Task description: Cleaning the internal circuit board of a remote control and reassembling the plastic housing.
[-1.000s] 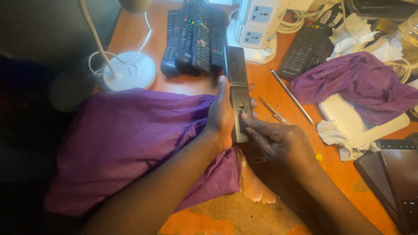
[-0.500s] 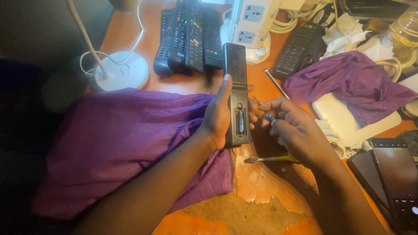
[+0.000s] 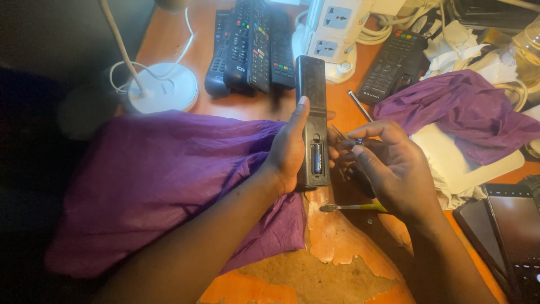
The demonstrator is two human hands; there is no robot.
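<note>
My left hand [image 3: 287, 149] grips a long black remote control [image 3: 312, 90] with its back facing up. The battery compartment is open and one battery [image 3: 316, 157] lies inside it. Just right of the remote, my right hand [image 3: 394, 169] pinches a small dark battery-like piece [image 3: 359, 142] between thumb and fingertips. My left forearm rests on a large purple cloth [image 3: 157, 180]. A thin yellow-handled tool [image 3: 354, 207] lies on the worn orange table under my right hand.
Several remotes [image 3: 253, 39] lie at the back beside a white power strip [image 3: 332, 28] and another remote [image 3: 391, 65]. A white lamp base [image 3: 163, 87] stands at the left. A second purple cloth [image 3: 461, 107], a metal rod [image 3: 359, 105] and dark flat devices [image 3: 506, 231] fill the right.
My right hand has drawn back from the remote's open compartment to the right, with a small piece pinched in its fingers. The yellow-handled tool is uncovered on the table.
</note>
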